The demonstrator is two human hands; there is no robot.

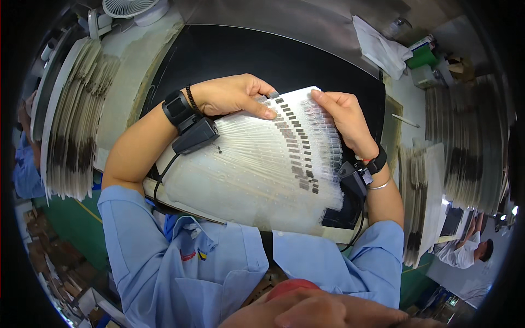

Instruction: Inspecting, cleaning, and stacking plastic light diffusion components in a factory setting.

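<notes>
A thick stack of thin translucent plastic sheets (235,169) lies fanned out in front of me, over a black mat. Rows of small dark rectangles run across the sheets toward their right side. My left hand (235,97) is closed on the far edge of the fan, thumb on top and fingers at the edge. At the far right corner my right hand (345,116) pinches the sheets, its thumb on the upper face. The sheets partly hide the fingers of both hands underneath. Each wrist wears a black strap with a small dark device.
The black mat (229,49) covers the work table. Tall stacks of similar sheets stand at the left (74,126) and right (465,142). Behind are a white fan (131,8), a white cloth (380,46) and a green box (422,56). Another person (465,249) is at the far right.
</notes>
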